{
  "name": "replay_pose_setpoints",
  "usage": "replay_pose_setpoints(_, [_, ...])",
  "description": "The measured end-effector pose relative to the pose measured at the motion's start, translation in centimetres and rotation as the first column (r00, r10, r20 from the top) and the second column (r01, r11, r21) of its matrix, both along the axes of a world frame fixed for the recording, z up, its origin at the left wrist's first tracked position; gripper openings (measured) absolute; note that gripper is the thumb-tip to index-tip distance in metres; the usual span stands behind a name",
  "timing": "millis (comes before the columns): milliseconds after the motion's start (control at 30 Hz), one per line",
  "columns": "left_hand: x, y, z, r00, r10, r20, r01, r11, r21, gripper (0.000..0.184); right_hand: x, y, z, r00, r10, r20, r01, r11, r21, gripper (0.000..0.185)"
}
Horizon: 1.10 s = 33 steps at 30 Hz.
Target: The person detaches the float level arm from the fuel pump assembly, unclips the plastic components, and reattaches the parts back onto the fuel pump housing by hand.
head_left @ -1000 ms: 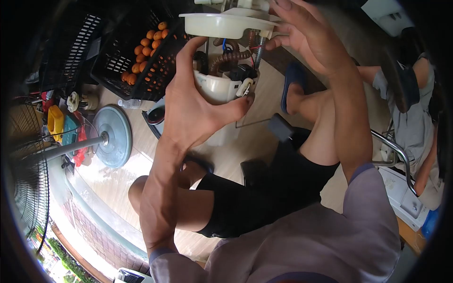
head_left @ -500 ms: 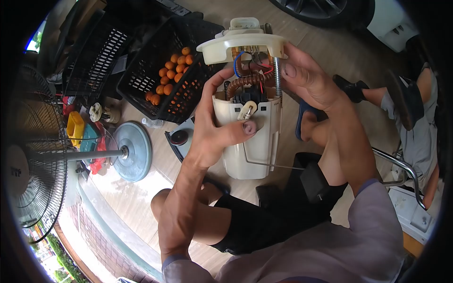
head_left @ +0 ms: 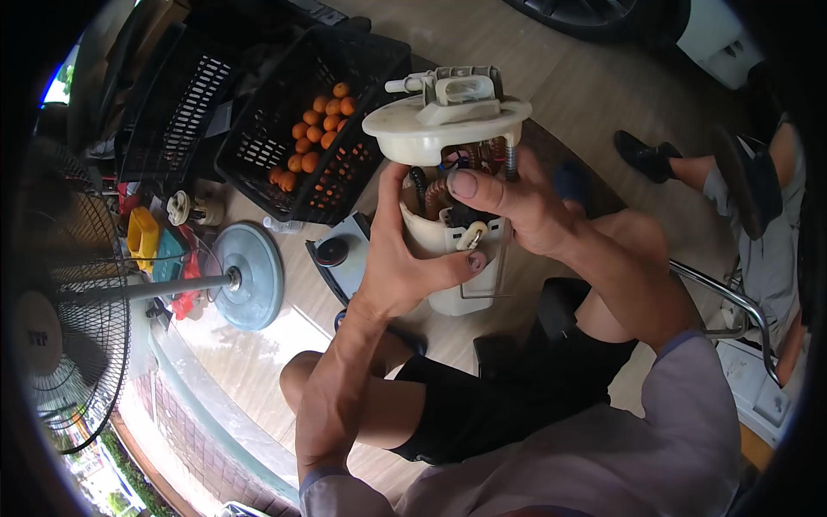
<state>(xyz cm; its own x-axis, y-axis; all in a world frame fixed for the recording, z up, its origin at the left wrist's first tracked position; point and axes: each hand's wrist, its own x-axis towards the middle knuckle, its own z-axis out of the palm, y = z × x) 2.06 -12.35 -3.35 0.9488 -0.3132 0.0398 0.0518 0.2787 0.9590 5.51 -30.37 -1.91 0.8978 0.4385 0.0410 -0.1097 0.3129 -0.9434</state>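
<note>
In front of me is a cream-white fuel pump module (head_left: 448,125), its round flange now tilted so the top and its connector socket face me. My left hand (head_left: 392,267) is wrapped around the left side of the lower canister (head_left: 465,289), thumb across its front by a small float arm pivot. My right hand (head_left: 538,207) grips the right side, its thumb lying over the gap between flange and canister. Ribbed brown hoses (head_left: 433,196) and a metal spring rod (head_left: 511,162) show in that gap. The right fingertips are hidden behind the module.
A black crate (head_left: 284,202) of oranges (head_left: 320,125) stands beyond my left hand. Left of it are a standing fan (head_left: 86,327) with a round base (head_left: 250,276) and another pump part (head_left: 196,208). A seated person's legs (head_left: 762,189) and a car wheel (head_left: 586,13) are at right.
The module has tipped, so the flange top shows more and the gap less. My right hand has moved down and left, its thumb shifting from the spring rod to over the gap.
</note>
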Motion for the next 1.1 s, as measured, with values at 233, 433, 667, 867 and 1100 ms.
replay_pose_setpoints(233, [-0.2,0.3,-0.7,0.997,-0.079,0.012,0.079,0.997,-0.001,0.115,-0.8,0.2,1.4,0.991,-0.077,0.11,0.092,0.985,-0.143,0.05])
replay_pose_setpoints(433, [-0.4,0.3,-1.6,0.988,-0.1,-0.118,0.084,0.988,-0.132,0.117,-0.5,0.4,0.6,0.997,-0.076,0.03,0.081,0.97,-0.229,0.051])
replay_pose_setpoints(667, [-1.2,0.3,-1.8,0.975,-0.019,-0.221,-0.014,0.989,-0.15,0.104,-0.8,0.9,0.7,0.998,-0.067,0.007,0.067,0.966,-0.251,0.051])
replay_pose_setpoints(867, [-1.3,0.2,-2.3,0.988,0.013,-0.155,-0.041,0.983,-0.18,0.095,-0.9,1.2,0.0,0.995,-0.078,0.056,0.09,0.961,-0.26,0.052])
replay_pose_setpoints(1100, [-0.5,0.2,-1.6,0.991,-0.021,-0.131,-0.008,0.976,-0.218,0.083,-1.3,1.3,-0.1,0.98,-0.094,0.177,0.143,0.946,-0.289,0.052])
